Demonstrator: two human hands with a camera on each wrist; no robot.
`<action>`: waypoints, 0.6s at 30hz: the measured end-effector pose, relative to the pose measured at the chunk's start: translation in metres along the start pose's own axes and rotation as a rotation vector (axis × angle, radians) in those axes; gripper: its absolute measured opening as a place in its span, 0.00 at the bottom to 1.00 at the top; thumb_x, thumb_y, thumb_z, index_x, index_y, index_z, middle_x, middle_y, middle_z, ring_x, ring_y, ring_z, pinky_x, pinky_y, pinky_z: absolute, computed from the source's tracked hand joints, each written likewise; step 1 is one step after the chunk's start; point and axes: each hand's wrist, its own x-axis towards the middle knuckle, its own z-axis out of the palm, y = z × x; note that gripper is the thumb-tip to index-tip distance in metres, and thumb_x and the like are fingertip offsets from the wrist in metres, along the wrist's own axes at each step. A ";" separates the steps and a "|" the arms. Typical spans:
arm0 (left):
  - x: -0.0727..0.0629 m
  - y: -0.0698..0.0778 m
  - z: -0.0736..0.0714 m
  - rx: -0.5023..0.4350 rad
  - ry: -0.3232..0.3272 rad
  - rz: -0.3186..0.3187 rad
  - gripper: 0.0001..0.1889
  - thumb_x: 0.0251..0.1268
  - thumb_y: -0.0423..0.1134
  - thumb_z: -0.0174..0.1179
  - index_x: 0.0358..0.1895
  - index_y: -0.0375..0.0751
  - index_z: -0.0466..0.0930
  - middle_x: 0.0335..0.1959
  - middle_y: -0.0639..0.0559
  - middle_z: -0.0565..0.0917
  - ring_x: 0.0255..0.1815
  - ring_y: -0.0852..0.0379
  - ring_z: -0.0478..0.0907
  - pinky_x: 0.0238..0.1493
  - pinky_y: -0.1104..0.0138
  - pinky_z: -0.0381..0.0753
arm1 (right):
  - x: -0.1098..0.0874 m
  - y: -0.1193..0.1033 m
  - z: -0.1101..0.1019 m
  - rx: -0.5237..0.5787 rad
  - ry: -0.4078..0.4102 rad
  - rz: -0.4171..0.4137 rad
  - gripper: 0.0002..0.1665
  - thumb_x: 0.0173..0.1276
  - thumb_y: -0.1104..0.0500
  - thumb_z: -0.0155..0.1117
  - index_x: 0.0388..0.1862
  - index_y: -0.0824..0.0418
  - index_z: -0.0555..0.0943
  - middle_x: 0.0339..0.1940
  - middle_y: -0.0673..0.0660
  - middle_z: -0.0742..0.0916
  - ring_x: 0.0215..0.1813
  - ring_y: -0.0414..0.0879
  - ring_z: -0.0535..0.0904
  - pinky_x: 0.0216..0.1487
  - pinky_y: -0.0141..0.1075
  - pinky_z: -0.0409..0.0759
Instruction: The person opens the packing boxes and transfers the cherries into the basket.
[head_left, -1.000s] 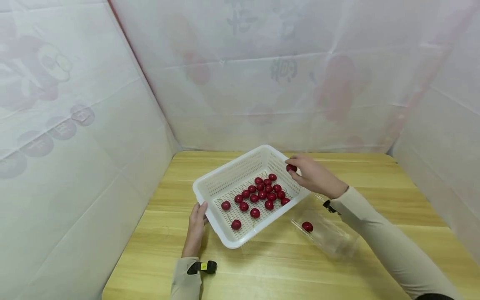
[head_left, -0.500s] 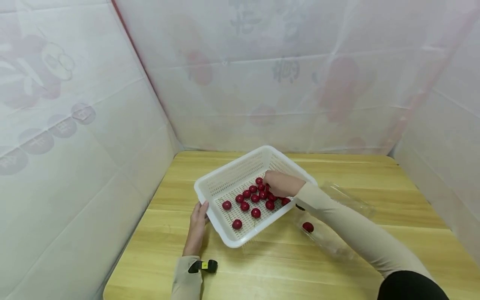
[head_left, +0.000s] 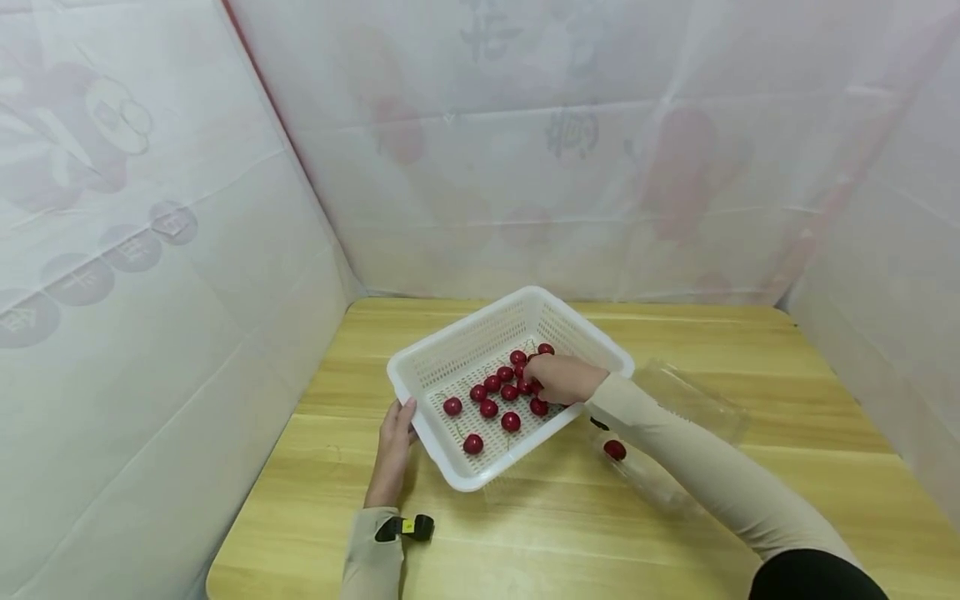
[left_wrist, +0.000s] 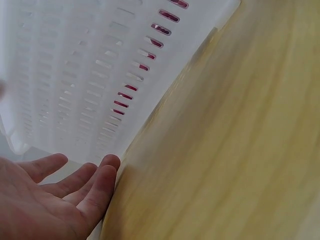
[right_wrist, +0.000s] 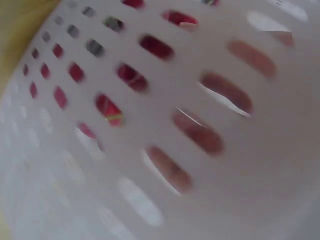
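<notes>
A white plastic basket (head_left: 424,357) with slotted walls stands tilted on the table, with several dark red cherries (head_left: 511,422) spread over its floor. At its left end my left hand (head_left: 392,454) grips the rim, thumb on top. In the left wrist view the fingers (left_wrist: 102,192) of that hand lie against the underside near the table. My right hand (head_left: 564,377) reaches over the right wall, its fingers down among the cherries. These fingertips are hidden, so whether they pinch a cherry is unclear. Through the slots in the right wrist view, blurred skin and cherries show.
Right of the basket, a clear plastic box (head_left: 660,487) lies partly under my right forearm, with a single cherry (head_left: 614,450) visible in it. Its clear lid (head_left: 697,400) extends behind the arm. White printed sheets (head_left: 480,208) wall in the wooden table (head_left: 315,492).
My right hand, which held a cherry above the right rim, has gone down and left into the basket, then shifted slightly among the cherries. My left hand keeps its grip; the basket barely moves.
</notes>
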 end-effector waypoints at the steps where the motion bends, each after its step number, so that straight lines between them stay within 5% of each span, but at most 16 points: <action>1: 0.001 0.000 0.000 0.005 0.002 -0.001 0.34 0.83 0.63 0.41 0.79 0.45 0.62 0.68 0.38 0.79 0.66 0.40 0.81 0.64 0.64 0.82 | 0.000 0.000 0.001 0.001 0.005 0.002 0.15 0.68 0.68 0.68 0.53 0.63 0.86 0.52 0.60 0.90 0.48 0.48 0.86 0.51 0.40 0.87; 8: 0.003 -0.001 0.001 -0.012 -0.018 -0.010 0.34 0.82 0.63 0.42 0.79 0.44 0.62 0.68 0.38 0.79 0.67 0.39 0.80 0.64 0.63 0.83 | -0.013 0.005 0.002 -0.017 0.118 -0.041 0.10 0.68 0.65 0.70 0.48 0.61 0.87 0.43 0.55 0.88 0.40 0.42 0.80 0.43 0.35 0.84; 13: 0.001 -0.001 0.005 -0.018 -0.022 -0.017 0.36 0.81 0.65 0.42 0.79 0.46 0.61 0.69 0.39 0.79 0.67 0.40 0.80 0.65 0.63 0.83 | -0.050 0.008 -0.007 0.010 0.442 -0.132 0.09 0.72 0.60 0.68 0.49 0.61 0.86 0.47 0.55 0.88 0.46 0.46 0.84 0.49 0.39 0.88; 18: -0.002 0.000 0.005 -0.010 -0.026 -0.011 0.35 0.82 0.64 0.42 0.80 0.45 0.61 0.69 0.39 0.78 0.67 0.40 0.80 0.67 0.60 0.82 | -0.106 0.016 -0.007 0.171 0.664 -0.021 0.03 0.75 0.61 0.65 0.41 0.59 0.84 0.36 0.51 0.85 0.35 0.41 0.80 0.37 0.34 0.85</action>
